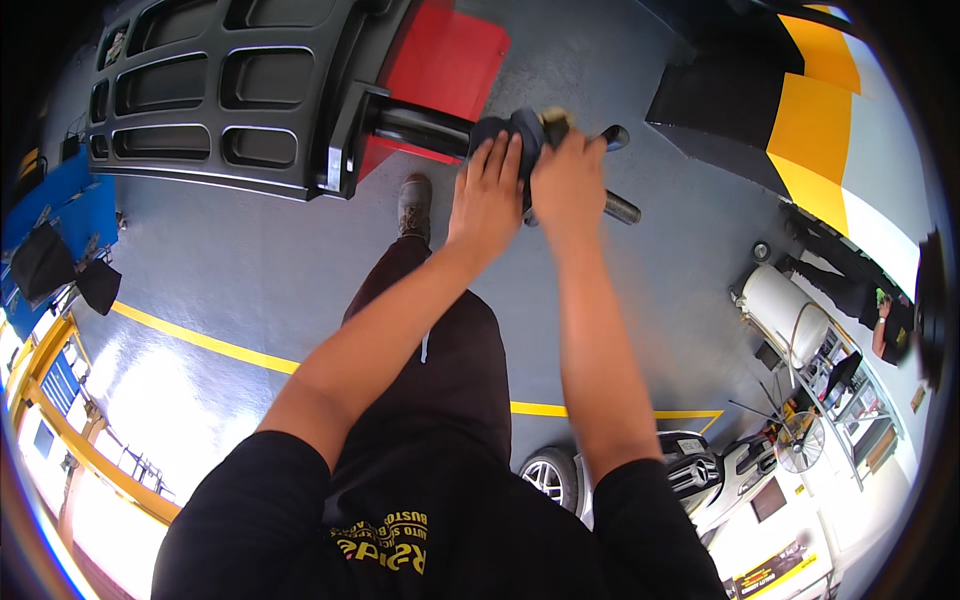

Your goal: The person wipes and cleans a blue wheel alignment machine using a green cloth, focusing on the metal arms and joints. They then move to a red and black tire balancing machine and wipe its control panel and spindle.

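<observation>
Both arms reach forward to a dark round part (520, 135) mounted on a black horizontal shaft (425, 130) that sticks out of a black and red machine (440, 60). My left hand (487, 190) lies flat on the part with fingers spread over its near side. My right hand (568, 180) wraps around the part's right side near the threaded shaft end (622, 208). A small yellowish piece (553, 116) shows above my right hand.
A black ribbed guard panel (200, 90) hangs at upper left. Grey floor with a yellow line (200, 340) lies below. A white tank (785, 310), a fan (800, 440), a parked car (690, 470) and another person (890, 325) are at right. Blue cabinet (60, 220) stands left.
</observation>
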{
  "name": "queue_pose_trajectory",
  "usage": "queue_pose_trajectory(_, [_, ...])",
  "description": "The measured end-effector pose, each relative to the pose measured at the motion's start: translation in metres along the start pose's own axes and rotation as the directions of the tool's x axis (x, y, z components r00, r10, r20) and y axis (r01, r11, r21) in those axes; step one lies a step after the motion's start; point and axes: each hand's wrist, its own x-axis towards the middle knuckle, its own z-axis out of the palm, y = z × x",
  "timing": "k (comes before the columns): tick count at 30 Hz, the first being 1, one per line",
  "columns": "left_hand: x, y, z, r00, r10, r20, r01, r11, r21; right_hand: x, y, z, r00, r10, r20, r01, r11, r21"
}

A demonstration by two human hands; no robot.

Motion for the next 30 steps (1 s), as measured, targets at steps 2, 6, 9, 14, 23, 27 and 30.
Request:
queue_pose_trajectory(2, [-0.011, -0.003, 0.006, 1.000, -0.007, 0.003, 0.007, 1.000, -0.018, -0.039, 0.004, 0.012, 0.991, 0.129, -0.046, -0.123, 0.985, 0.123])
queue_pose_trajectory(6, [0.004, 0.001, 0.000, 0.999, 0.028, 0.017, -0.028, 0.999, -0.027, -0.038, -0.002, 0.016, 0.977, 0.212, 0.029, -0.214, 0.970, 0.116])
queue_pose_trajectory(9, [0.033, 0.004, -0.010, 0.993, -0.012, 0.120, 0.010, 1.000, 0.014, 0.029, 0.011, 0.014, 0.973, 0.190, 0.132, -0.192, 0.981, 0.001])
queue_pose_trajectory(14, [0.032, 0.005, -0.009, 0.994, -0.031, 0.108, 0.029, 0.999, 0.020, 0.031, 0.002, 0.003, 0.997, 0.064, 0.043, -0.061, 0.997, -0.052])
queue_pose_trajectory(23, [0.059, -0.007, -0.011, 0.970, -0.002, 0.242, -0.033, 0.989, 0.141, 0.027, -0.011, -0.002, 0.945, 0.287, 0.158, -0.290, 0.957, -0.001])
queue_pose_trajectory(27, [0.069, -0.014, 0.003, 0.931, -0.010, 0.366, -0.114, 0.943, 0.314, 0.063, -0.015, 0.012, 0.983, 0.178, 0.039, -0.172, 0.977, -0.124])
queue_pose_trajectory(30, [0.028, -0.006, 0.001, 0.990, 0.126, 0.071, -0.135, 0.981, 0.143, 0.006, -0.016, -0.003, 0.989, 0.087, -0.118, -0.097, 0.992, -0.078])
